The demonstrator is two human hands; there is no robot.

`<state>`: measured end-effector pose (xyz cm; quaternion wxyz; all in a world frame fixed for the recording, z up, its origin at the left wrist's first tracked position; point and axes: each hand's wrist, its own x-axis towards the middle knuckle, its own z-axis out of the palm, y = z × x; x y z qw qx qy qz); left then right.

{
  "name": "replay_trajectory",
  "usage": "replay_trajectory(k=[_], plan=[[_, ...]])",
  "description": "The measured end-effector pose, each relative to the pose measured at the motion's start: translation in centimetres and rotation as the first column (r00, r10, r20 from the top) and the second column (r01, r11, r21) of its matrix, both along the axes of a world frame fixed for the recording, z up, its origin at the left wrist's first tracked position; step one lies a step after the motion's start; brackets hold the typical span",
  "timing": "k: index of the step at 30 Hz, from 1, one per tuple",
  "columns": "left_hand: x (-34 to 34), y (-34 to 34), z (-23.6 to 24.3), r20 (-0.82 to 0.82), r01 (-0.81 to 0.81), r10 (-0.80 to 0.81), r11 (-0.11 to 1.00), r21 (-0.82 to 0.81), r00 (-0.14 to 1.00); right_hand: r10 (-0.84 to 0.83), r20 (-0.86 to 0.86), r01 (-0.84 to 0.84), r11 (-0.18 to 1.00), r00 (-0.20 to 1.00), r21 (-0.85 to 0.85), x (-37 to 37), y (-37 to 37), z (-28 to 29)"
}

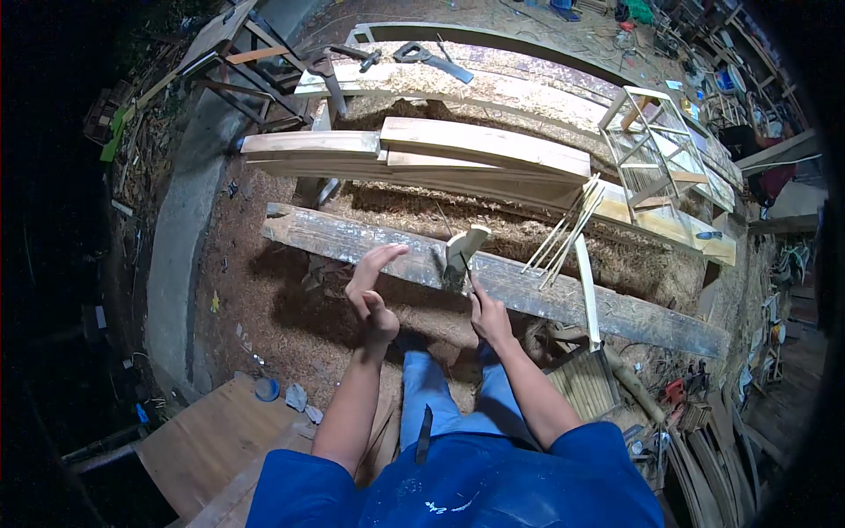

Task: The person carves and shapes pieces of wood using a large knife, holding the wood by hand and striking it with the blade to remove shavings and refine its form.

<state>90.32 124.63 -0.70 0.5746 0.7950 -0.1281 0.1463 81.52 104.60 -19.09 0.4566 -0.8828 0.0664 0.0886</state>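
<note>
My left hand (373, 297) is raised in front of the weathered plank (352, 239), empty, with its fingers stretched out and the thumb apart. My right hand (489, 315) is closed around the handle of a knife (468, 271), whose thin dark blade points up and away from me. The blade meets a short upright piece of wood (475, 236) standing on the plank, which looks split or cut at the top. How deep the blade sits in it I cannot tell. Several thin pale sticks (563, 238) lie across the plank to the right.
Stacked pale boards (484, 145) lie beyond the plank. On the shaving-covered bench (537, 88) behind are a handsaw (440, 63), a hammer (370, 60) and a slatted wooden frame (647, 150). A plywood sheet (220, 440) lies at lower left. Shavings cover the ground.
</note>
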Motion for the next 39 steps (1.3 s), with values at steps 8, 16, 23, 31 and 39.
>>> replay_trajectory(k=[8,16,23,31,39], plan=[[0.5,2.5,-0.9,-0.09,-0.214,0.197,0.938,-0.271,0.976,0.0,0.401,-0.013,1.0,0.916,0.029,-1.9,1.3,0.8],[0.9,3.3,-1.3,-0.092,-0.232,0.223,0.967,-0.103,0.97,0.082,-0.061,-0.085,0.995,0.995,-0.046,1.2,1.8,-1.6],[2.3,4.3,-1.3,-0.072,-0.281,0.271,0.929,-0.24,0.96,-0.024,0.26,-0.01,0.991,0.965,0.132,1.0,3.1,2.0],[1.9,5.9,-1.8,-0.11,-0.315,0.297,0.919,-0.237,0.949,0.188,-0.093,-0.2,0.97,0.978,-0.142,-1.6,1.3,-5.8],[4.9,8.0,-8.3,0.008,-0.375,0.381,0.906,0.199,0.925,0.136,-0.088,-0.146,0.982,0.987,-0.119,-2.7,1.3,-8.1]])
